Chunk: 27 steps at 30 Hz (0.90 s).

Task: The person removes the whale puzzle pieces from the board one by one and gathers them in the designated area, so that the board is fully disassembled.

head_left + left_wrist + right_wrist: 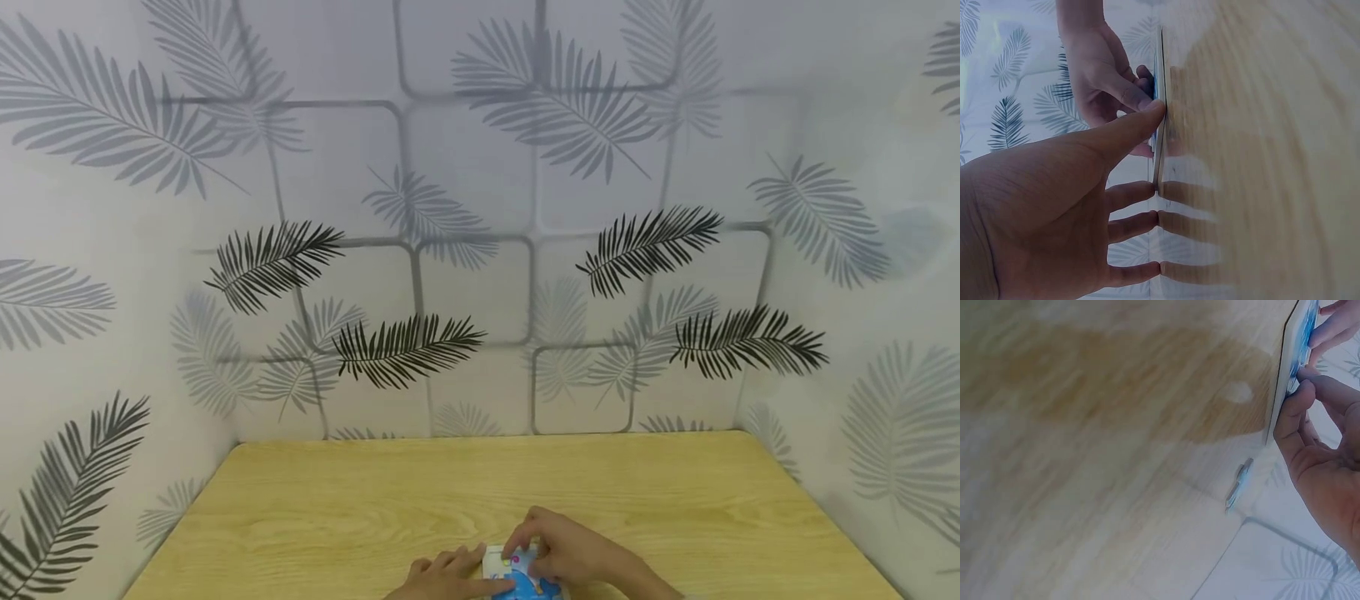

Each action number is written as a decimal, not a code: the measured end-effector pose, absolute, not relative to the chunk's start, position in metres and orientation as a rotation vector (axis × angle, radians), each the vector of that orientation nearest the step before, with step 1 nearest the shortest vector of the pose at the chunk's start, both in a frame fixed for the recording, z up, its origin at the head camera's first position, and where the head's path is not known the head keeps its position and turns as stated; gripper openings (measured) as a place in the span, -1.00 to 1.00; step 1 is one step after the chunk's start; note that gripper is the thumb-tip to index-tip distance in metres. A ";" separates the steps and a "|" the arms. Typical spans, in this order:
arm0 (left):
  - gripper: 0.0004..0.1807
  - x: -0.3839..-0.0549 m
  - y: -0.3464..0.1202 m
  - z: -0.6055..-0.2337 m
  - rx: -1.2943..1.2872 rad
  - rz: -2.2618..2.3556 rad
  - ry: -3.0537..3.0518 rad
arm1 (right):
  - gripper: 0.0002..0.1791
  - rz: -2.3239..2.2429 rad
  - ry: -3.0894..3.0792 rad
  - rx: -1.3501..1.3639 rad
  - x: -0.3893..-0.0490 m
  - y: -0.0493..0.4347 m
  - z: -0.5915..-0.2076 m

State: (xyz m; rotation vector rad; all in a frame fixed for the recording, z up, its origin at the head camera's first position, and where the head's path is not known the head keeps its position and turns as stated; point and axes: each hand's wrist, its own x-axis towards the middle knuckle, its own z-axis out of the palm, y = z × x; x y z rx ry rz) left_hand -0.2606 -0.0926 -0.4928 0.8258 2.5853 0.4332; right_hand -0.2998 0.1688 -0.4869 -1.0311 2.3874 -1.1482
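A thin flat board [493, 563] with a blue picture and small pink and yellow spots lies on the table at the bottom middle of the head view. In the left wrist view, my left hand [1041, 219] rests its thumb on the board [1160, 56]. Its other fingers are spread straight, with their tips on the tabletop. From the right, my right hand [566, 550] touches the picture with bent index finger and thumb. The right wrist view shows these fingers [1302, 394] at the board's face [1297, 344]. Whether a small piece sits between them is hidden.
The wood-grain table [337, 492] stretches out beyond the hands. Behind it and on both sides stands a pale wall [480, 292] with leaf patterns.
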 end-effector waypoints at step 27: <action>-0.40 -0.258 -0.096 -0.504 0.935 0.478 2.693 | -0.79 -1.403 2.432 -0.912 -0.298 0.204 -0.483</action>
